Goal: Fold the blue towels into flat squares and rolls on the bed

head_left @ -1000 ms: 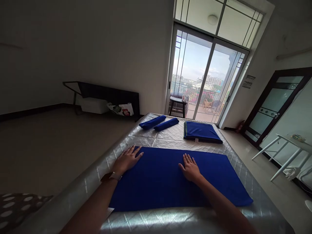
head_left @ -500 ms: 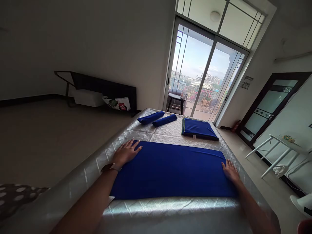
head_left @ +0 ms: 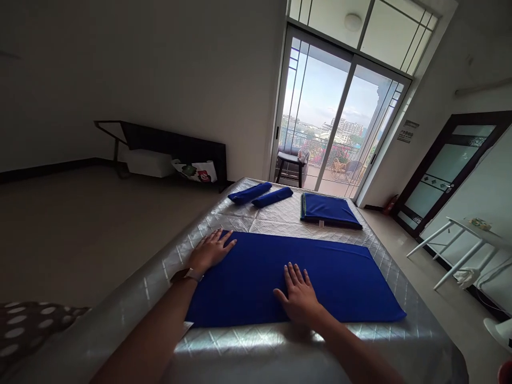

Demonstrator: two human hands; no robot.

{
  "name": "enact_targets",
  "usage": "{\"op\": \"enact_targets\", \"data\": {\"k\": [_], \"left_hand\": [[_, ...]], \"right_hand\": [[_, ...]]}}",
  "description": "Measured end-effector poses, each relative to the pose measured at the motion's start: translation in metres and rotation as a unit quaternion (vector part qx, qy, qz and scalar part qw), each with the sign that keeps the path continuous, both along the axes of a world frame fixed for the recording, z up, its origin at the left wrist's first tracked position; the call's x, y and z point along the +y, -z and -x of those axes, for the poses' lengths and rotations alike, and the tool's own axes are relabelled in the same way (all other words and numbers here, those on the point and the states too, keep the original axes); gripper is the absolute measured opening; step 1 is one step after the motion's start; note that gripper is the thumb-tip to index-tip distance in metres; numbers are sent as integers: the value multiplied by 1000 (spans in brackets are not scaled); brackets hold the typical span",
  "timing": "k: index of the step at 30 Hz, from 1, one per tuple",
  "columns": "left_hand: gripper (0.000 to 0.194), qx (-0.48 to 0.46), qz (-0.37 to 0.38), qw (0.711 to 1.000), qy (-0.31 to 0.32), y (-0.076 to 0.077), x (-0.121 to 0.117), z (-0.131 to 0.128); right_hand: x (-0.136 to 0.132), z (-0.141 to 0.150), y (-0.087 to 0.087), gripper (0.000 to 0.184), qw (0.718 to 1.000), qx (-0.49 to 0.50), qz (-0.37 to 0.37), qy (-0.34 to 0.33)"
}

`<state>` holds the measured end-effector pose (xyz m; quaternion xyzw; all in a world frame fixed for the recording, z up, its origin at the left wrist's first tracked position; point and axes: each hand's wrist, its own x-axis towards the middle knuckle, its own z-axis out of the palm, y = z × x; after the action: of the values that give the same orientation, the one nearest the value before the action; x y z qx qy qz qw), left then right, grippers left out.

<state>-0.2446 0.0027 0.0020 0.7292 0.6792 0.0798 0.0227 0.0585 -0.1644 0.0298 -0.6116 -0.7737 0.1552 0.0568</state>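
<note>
Cropped edges, tiny print
Polka-dot fabric (head_left: 36, 326) and red object (head_left: 506, 372) cut off; wall sign (head_left: 408, 132) too small to read.

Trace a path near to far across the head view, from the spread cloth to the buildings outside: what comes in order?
Spread blue cloth under the left hand and right hand, folded blue cloth, sliding glass door, balcony railing, buildings outside.
</note>
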Motion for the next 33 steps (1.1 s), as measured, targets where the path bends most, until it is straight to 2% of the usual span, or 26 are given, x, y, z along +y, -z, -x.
{"op": "enact_targets", "data": {"k": [2, 4, 8, 14, 16, 18, 20, 23, 25, 28, 31, 33], "left_hand": [[69, 1, -4, 1000, 5, 1, 0, 1], [69, -3, -12, 1000, 8, 2, 1, 1], [71, -17, -9, 1000, -1, 2, 1, 1], [72, -20, 3, 1000, -2, -1, 1, 1], [71, -21, 1, 1000, -4, 0, 2, 1], [71, -23, -1, 1000, -4, 1, 3, 2], [71, -22, -3, 1000, -2, 2, 4, 3], [71, -21, -11, 1000, 2, 3, 4, 4], [70, -19, -14, 1000, 2, 3, 4, 4], [71, -15, -11, 1000, -1, 4, 4, 4], [71, -12, -18, 1000, 4, 6, 4, 5], [71, -9, -22, 1000, 7, 8, 5, 6]], "right_hand": [[-9, -1, -9, 78, 1000, -1, 23, 3], [-15, -21, -14, 76, 999, -17, 36, 29], [-27, -99, -13, 73, 987, -75, 31, 139], [-62, -229, -7, 75, 937, -146, 36, 315], [-74, -257, -7, 75, 926, -156, 41, 342], [-82, -273, -8, 74, 918, -167, 43, 356], [-82, -276, -12, 73, 911, -183, 29, 368], [-65, -255, -19, 69, 915, -191, -22, 353], [-42, -226, -21, 65, 938, -172, -56, 294], [1, -170, -19, 61, 976, -117, -83, 165], [43, -123, -16, 62, 993, -67, -57, 77], [64, -110, -14, 63, 997, -57, -23, 52]]}}
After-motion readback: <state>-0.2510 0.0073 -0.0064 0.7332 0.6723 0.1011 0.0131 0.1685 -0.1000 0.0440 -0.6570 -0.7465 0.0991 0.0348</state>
